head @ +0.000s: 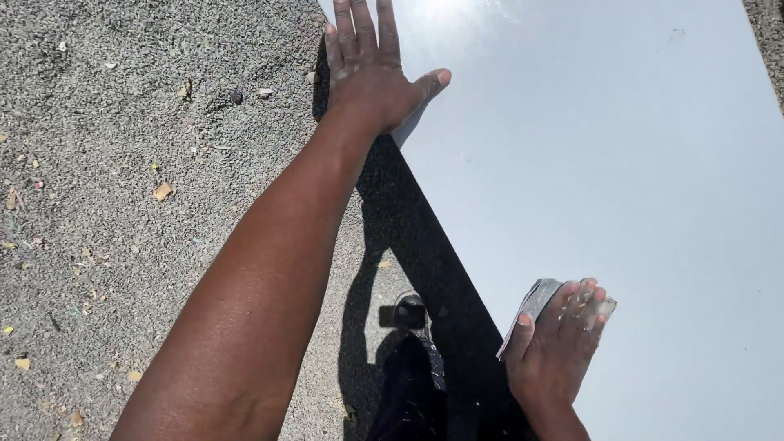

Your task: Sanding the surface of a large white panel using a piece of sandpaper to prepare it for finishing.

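Observation:
A large smooth pale grey panel (621, 163) fills the right side of the view, lying raised above the ground. My left hand (371, 69) rests flat on its far left edge, fingers spread and palm down, holding nothing. My right hand (559, 339) presses a folded piece of grey sandpaper (537, 298) against the panel near its near left edge. Pale dust coats the fingers of my right hand.
Gravelly grey ground (122, 204) with scattered small wood chips and debris lies to the left. My dark shoe (412, 314) and trouser leg show in the panel's shadow below its left edge. Sun glare marks the panel's top.

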